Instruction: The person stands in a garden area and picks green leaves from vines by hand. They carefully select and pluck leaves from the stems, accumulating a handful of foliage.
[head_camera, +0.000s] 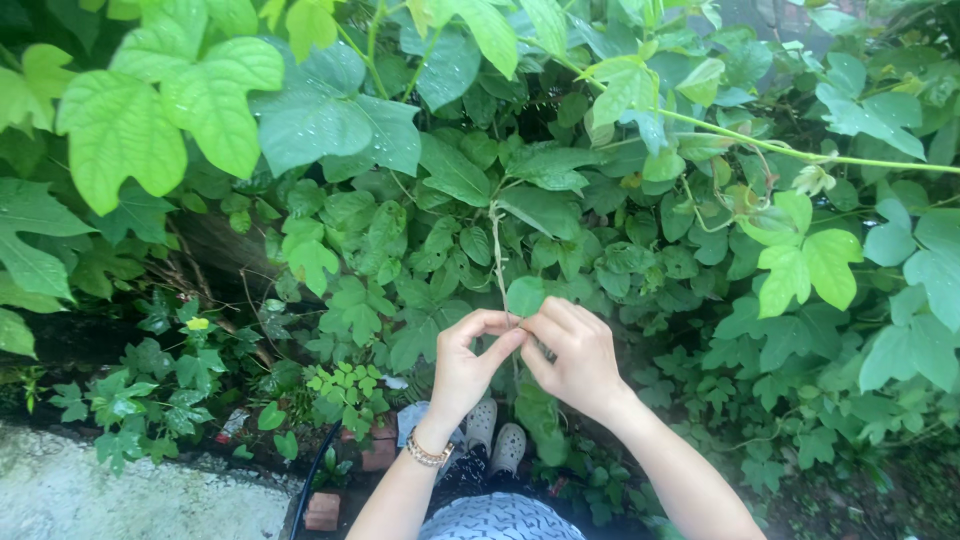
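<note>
My left hand (468, 362), with a beaded bracelet on its wrist, and my right hand (572, 352) meet fingertip to fingertip in front of a wall of green leaves. Both pinch a thin pale vine stem (497, 255) that hangs down from the foliage. A small round green leaf (525, 295) sits on that stem just above my fingers. Below my hands I see my light perforated shoes (496, 440) and patterned clothing.
Dense leafy vines fill the view. A long green stalk (800, 152) crosses the upper right. A yellow flower (197, 324) shows low at the left. Red bricks (325, 508) and a dark curved hose (308, 480) lie by a pale concrete slab (120, 495).
</note>
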